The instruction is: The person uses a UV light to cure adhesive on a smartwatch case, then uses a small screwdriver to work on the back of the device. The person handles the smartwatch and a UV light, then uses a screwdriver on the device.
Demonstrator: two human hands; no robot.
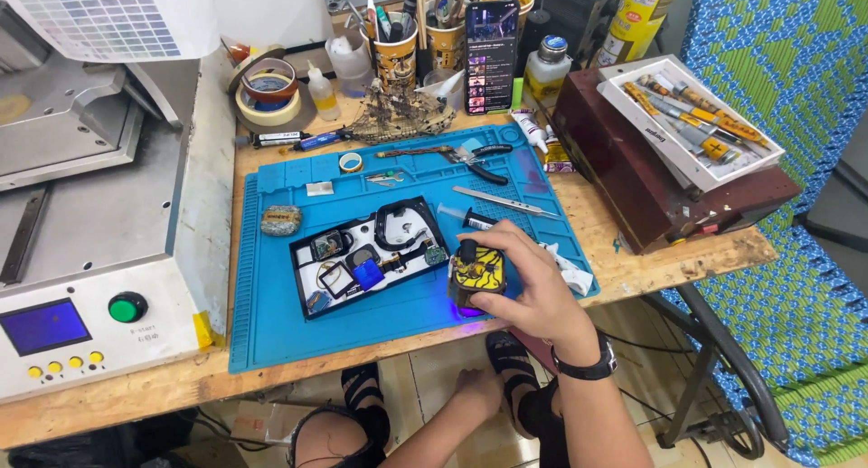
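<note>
Two hands are in view, and only one is at work. The right hand (533,283) is closed around a small black-and-yellow device (476,274), which it presses down on the blue mat (271,323) so that a violet glow (470,312) falls on the mat under it; I judge it is a curing lamp, held low to keep the light near the surface. The left hand (476,391) rests below the worktop (633,260) edge on the knee, fingers loosely bent, holding nothing. Just left of the device lies a black tray (312,307) with watch parts: a black strap (398,224), small cases and a blue square piece (368,274), probably kept together so nothing rolls away. Behind the device, on the mat, lie tweezers (506,202) and black-handled pliers (475,158), within easy reach. Further behind stands a phone (491,56) with its screen on, propped upright. Far left of the device sits a grey machine (90,251) with a green button (127,307).
</note>
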